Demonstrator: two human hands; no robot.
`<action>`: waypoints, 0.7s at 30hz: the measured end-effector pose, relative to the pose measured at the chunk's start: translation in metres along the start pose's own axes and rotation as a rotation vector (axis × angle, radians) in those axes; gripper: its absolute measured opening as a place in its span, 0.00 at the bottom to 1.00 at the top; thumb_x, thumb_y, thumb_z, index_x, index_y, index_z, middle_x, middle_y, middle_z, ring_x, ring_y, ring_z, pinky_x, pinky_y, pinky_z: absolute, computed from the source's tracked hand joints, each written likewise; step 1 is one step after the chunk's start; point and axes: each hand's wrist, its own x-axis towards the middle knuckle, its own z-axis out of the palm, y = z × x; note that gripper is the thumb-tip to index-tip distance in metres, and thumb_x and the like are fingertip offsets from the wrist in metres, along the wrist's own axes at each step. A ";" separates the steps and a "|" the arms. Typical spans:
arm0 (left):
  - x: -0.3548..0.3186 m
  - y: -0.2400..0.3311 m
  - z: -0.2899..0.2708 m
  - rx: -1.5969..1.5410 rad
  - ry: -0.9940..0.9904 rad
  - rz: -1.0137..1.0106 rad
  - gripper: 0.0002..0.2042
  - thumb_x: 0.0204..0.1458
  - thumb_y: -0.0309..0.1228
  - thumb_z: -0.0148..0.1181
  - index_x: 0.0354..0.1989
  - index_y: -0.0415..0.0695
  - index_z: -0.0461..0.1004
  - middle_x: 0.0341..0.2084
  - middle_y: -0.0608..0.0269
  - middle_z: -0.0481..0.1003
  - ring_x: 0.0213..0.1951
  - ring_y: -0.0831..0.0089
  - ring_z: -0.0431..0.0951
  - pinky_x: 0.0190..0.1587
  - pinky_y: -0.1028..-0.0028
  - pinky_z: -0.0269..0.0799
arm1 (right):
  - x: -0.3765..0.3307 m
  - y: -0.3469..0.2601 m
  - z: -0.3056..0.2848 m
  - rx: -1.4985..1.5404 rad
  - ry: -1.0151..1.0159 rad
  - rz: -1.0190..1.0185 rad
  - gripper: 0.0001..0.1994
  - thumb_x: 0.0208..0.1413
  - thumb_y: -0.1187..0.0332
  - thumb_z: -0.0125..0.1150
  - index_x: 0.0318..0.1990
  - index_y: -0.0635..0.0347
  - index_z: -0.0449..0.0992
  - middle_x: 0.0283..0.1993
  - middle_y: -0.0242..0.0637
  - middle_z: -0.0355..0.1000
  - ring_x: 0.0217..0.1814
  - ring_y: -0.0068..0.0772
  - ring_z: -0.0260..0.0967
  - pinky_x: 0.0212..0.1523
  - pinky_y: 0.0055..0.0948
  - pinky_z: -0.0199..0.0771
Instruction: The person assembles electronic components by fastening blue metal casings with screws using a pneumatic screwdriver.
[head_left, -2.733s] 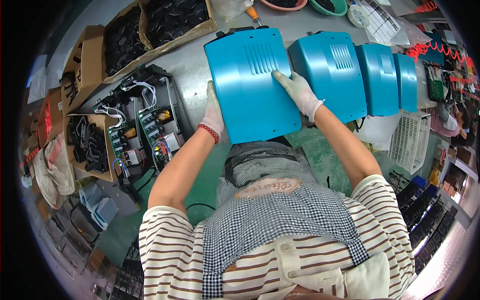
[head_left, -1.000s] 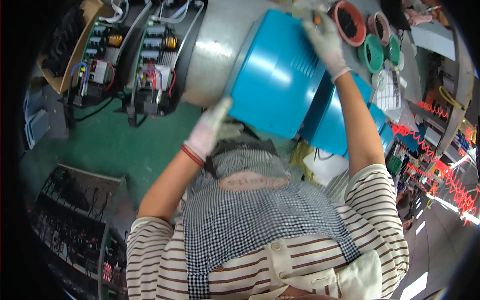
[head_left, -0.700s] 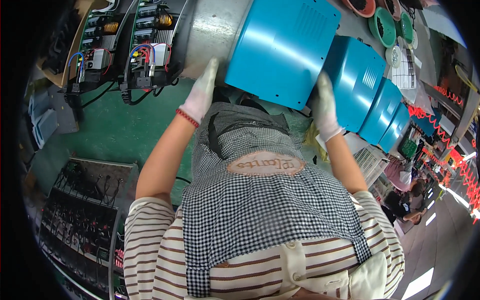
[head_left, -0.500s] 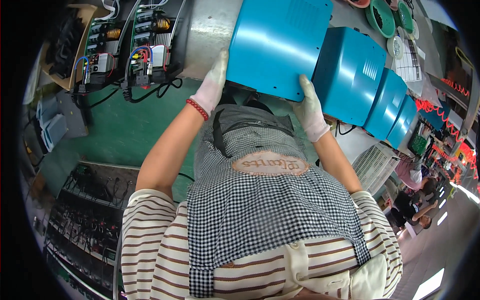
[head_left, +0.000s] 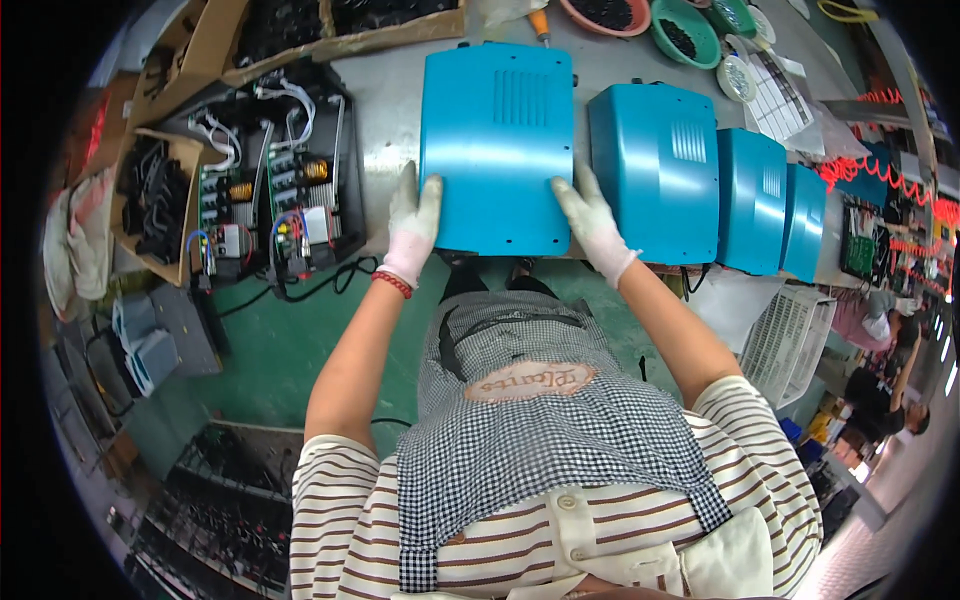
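Between my two hands is a blue housing cover (head_left: pixel 497 150), with vent slots in its face and small holes along its near edge. My gloved left hand (head_left: pixel 413 222) grips its left side, the thumb resting along the edge. On the opposite side my right hand (head_left: pixel 594 222), gloved too, has its thumb on the near right corner; the fingers reach down the side and are partly hidden. The cover sits at the front edge of the metal bench (head_left: pixel 385 130). A second blue housing (head_left: pixel 660 180) stands just right of my right hand.
Two smaller-looking blue housings (head_left: pixel 752 200) continue the row rightward. At left are open units with exposed circuit boards (head_left: pixel 310 190) and a cardboard box (head_left: pixel 190 205) of black parts. Bowls of screws (head_left: pixel 685 35) and an orange-handled screwdriver (head_left: pixel 540 25) lie at the back. Black cables hang off the front edge.
The cover, tilted and closer to the camera before, now looks level and smaller, squared to the bench. Both hands keep hold of its sides. My view has shifted, showing more of the bench's far side.
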 end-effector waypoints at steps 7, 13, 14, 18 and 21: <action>0.008 0.035 0.008 -0.364 -0.218 -0.017 0.25 0.59 0.36 0.58 0.59 0.31 0.62 0.49 0.51 0.71 0.50 0.66 0.71 0.56 0.69 0.66 | 0.010 0.021 0.004 -0.199 0.166 -0.065 0.37 0.58 0.54 0.57 0.68 0.68 0.52 0.64 0.62 0.61 0.67 0.55 0.59 0.67 0.37 0.56; 0.009 0.019 0.001 -0.325 -0.330 0.007 0.30 0.60 0.34 0.57 0.65 0.30 0.54 0.58 0.49 0.65 0.58 0.64 0.65 0.63 0.69 0.57 | -0.042 0.048 -0.006 -0.057 0.161 0.142 0.38 0.60 0.48 0.55 0.67 0.71 0.54 0.66 0.62 0.58 0.72 0.54 0.53 0.69 0.37 0.54; 0.009 0.024 0.000 -0.275 -0.326 0.000 0.33 0.58 0.35 0.59 0.66 0.30 0.53 0.59 0.46 0.64 0.60 0.61 0.65 0.64 0.67 0.57 | -0.058 0.055 -0.012 -0.070 0.192 0.131 0.36 0.61 0.51 0.55 0.66 0.72 0.56 0.64 0.58 0.62 0.68 0.49 0.58 0.67 0.35 0.58; 0.016 0.050 0.006 0.291 -0.104 0.314 0.41 0.49 0.35 0.66 0.66 0.29 0.50 0.63 0.37 0.58 0.64 0.48 0.59 0.66 0.58 0.53 | -0.124 0.086 -0.049 0.121 0.165 0.198 0.30 0.63 0.54 0.55 0.62 0.72 0.63 0.57 0.49 0.70 0.59 0.39 0.68 0.60 0.32 0.66; 0.010 0.113 0.023 0.472 -0.103 0.575 0.44 0.44 0.35 0.68 0.66 0.29 0.50 0.64 0.34 0.55 0.66 0.41 0.54 0.67 0.53 0.51 | -0.161 0.112 -0.071 0.105 0.131 0.326 0.26 0.63 0.55 0.56 0.59 0.69 0.67 0.53 0.44 0.73 0.55 0.34 0.71 0.57 0.30 0.69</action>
